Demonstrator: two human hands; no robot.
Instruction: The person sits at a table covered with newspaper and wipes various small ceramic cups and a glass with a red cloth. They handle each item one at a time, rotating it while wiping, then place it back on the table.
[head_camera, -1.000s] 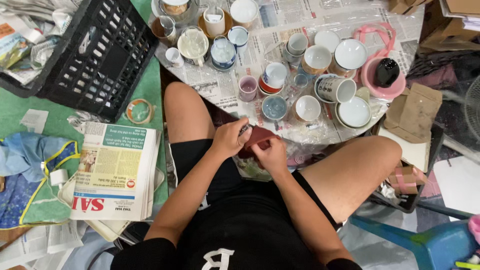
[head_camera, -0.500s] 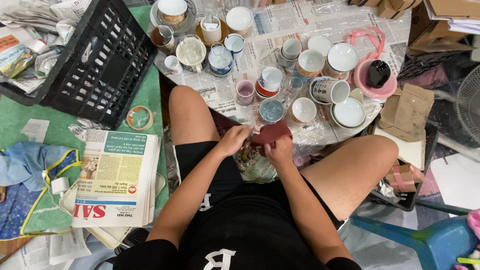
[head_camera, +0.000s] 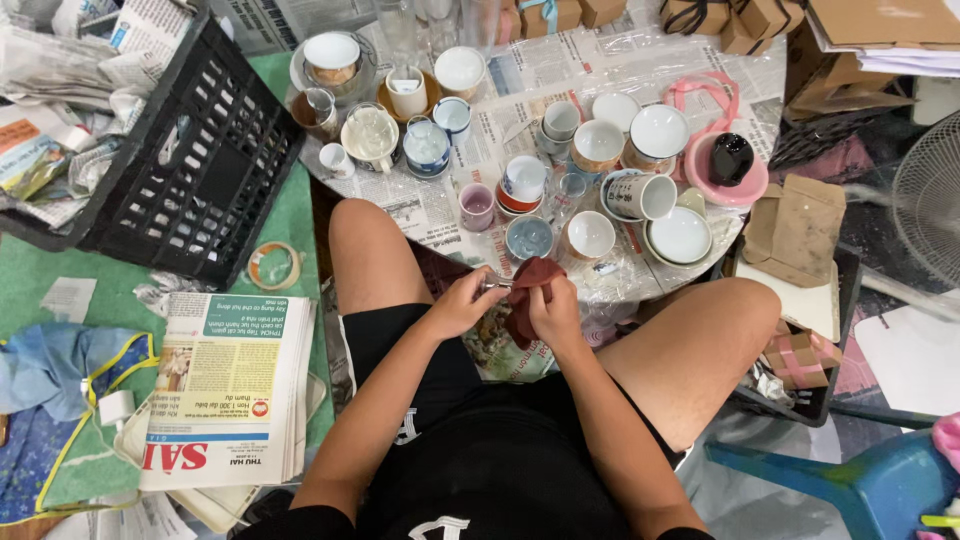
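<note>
My left hand (head_camera: 463, 303) pinches a small metal object, maybe a spoon handle (head_camera: 493, 285), just above my lap. My right hand (head_camera: 553, 305) grips a dark red cloth (head_camera: 530, 290) that is wrapped around the other end of that object. Both hands meet between my bare knees, close to the near edge of a low round table (head_camera: 640, 285) covered in newspaper. Right beyond the hands stand a blue bowl (head_camera: 529, 237) and a white cup (head_camera: 590, 234).
Several cups, bowls and glasses crowd the table, with a pink bowl (head_camera: 735, 178) at its right. A black plastic crate (head_camera: 190, 160) lies at the left, a tape roll (head_camera: 273, 266) and a newspaper stack (head_camera: 230, 385) below it. Cardboard boxes (head_camera: 795, 230) and a blue stool (head_camera: 860, 480) sit right.
The view has shifted slightly. My hands stay together at the table edge, with the cloth turned a little around the small object.
</note>
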